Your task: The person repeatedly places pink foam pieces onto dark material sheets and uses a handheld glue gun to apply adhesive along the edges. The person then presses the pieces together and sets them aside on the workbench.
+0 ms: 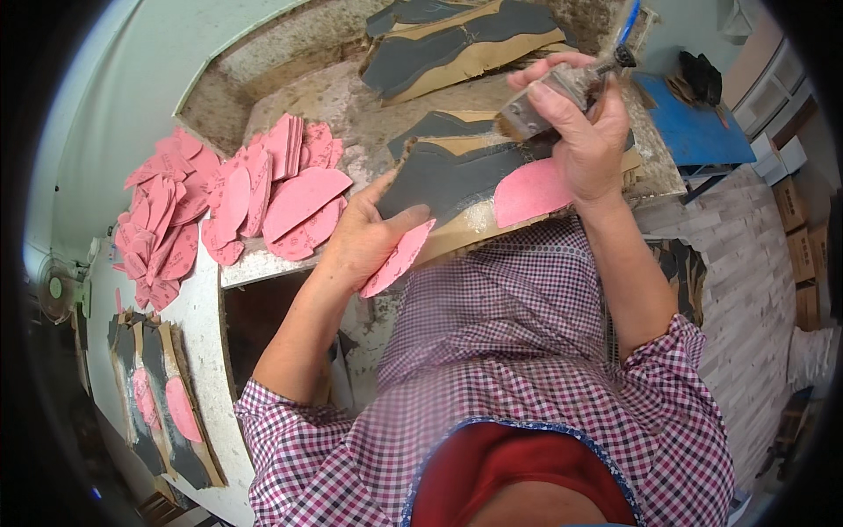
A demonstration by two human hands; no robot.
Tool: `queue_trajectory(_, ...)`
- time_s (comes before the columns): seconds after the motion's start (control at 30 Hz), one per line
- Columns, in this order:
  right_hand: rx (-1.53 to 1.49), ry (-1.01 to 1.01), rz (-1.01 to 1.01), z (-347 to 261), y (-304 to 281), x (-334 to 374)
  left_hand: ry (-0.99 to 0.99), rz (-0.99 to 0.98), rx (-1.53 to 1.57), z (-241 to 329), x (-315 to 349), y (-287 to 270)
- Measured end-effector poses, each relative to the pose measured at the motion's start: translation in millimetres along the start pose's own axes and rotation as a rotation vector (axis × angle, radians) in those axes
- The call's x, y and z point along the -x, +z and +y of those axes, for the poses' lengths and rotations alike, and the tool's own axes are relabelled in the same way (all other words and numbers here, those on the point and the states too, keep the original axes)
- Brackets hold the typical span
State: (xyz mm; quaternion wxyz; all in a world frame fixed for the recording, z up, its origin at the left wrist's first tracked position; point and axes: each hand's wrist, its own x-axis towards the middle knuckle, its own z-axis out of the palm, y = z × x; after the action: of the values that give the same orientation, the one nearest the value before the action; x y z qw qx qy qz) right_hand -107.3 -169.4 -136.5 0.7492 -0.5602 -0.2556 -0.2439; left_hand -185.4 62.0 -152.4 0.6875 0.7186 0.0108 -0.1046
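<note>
Head view: closest in, L hand (364, 237) pinches the grey-and-tan sheet (430, 189), thumb on top, w/ a curved pink piece (401, 261) tucked against the palm, print side showing. Just beyond, a second pink piece (531, 193) lies on the sheet's R part, by the R wrist. R hand (584, 132) has its fingers clenched round a wide brush (537, 107), bristles above the sheet. Possible trouble — bristles could smear the 2nd piece, as it's so near; the tucked one could slip if the L grip loosens. Farther: loose pink pile (303, 206) on the stained surface (294, 97), more sheets (465, 53) at back. Writing: small red print repeats on pink pcs; cardboard boxes (788, 206) far R have dark marks — too small to read.
</note>
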Motion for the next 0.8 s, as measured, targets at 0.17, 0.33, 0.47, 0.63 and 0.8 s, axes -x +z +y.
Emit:
queue_trajectory(0.17, -0.038, -0.049, -0.067, -3.8, 26.9, 4.0, -0.003, -0.001, -0.003, 0.0, 0.0, -0.1)
queue_trajectory(0.33, -0.11, -0.063, -0.018, -3.1, 4.1, 0.6, 0.055, 0.007, -0.118, 2.1, 0.8, 0.2)
queue_trajectory(0.47, 0.155, -0.112, 0.078, -12.6, -48.3, -5.5, 0.094, 0.014, -0.142, -5.4, -1.6, -2.1)
queue_trajectory(0.63, 0.263, -0.153, 0.151, -18.3, -66.3, 2.6, 0.058, 0.003, -0.066, -7.5, -2.9, -1.5)
queue_trajectory(0.8, 0.099, -0.082, 0.061, -9.5, -22.9, 23.9, 0.057, 0.007, -0.114, 1.8, 0.3, 2.5)
